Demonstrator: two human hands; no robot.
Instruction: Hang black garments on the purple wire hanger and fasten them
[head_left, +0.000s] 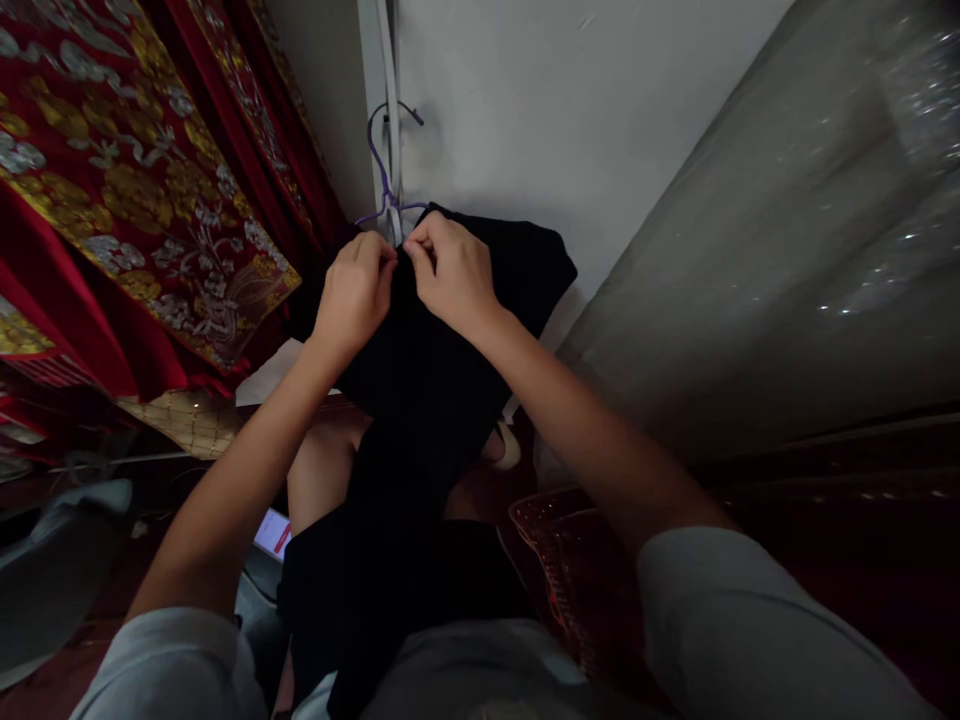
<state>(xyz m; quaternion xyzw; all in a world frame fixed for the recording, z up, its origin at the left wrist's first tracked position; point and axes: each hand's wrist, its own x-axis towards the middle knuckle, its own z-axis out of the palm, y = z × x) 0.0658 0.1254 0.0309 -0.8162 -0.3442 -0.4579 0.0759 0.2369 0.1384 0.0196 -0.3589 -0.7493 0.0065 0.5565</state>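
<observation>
A black garment [525,255] hangs in front of a white wall [585,120], its top at a purple hanger [375,150] and its dark lower part reaching down between the person's legs. The hanger's hook curves up beside a white strip [391,80] that runs down the wall, and its arms slope down behind the two hands.

The left hand [352,285] is at the garment's upper edge, thumb and fingertips pressed together, pinching the black cloth just below the middle of the hanger. The right hand [454,270] mirrors it, thumb and index finger pinching the cloth at the same edge. The two sets of fingertips are near each other with a small gap between them; exactly which fold or fastening they grip is too small to tell.

To the left hangs a red costume [150,190] embroidered in gold and silver. To the right, a cloudy plastic cover [712,270] slants down along the wall. Beneath it, dark red fabric [547,560] with a beaded edge lies beside the person's lap. A phone [273,534] with a lit screen is beside the left thigh, and a pale shoe [509,447] shows past the garment's lower right side.
</observation>
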